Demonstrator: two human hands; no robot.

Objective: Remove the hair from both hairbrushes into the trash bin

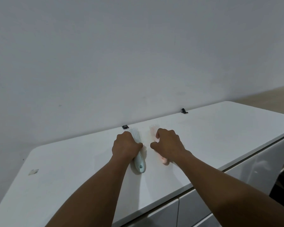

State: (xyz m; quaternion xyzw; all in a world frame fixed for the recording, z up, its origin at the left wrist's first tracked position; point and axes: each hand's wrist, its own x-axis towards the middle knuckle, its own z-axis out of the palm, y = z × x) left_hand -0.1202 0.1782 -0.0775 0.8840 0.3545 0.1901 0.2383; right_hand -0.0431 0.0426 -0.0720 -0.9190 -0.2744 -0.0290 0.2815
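Two hairbrushes lie side by side on the white cabinet top point(72, 169), bristles pointing away from me. My left hand point(125, 145) is closed around the middle of the pale blue hairbrush point(140, 166), whose handle end with a hole sticks out toward me. My right hand point(168, 144) is curled over the pink hairbrush point(164, 160); only its bristle tip and handle end show. Both brushes rest on the surface. No hair is discernible on the bristles. No trash bin is in view.
A plain white wall rises behind the cabinet. Two small black clips point(125, 127) point(184, 110) sit at the back edge. A taped patch point(33, 171) marks the left of the top. Drawer fronts point(236, 185) run below the front edge at right.
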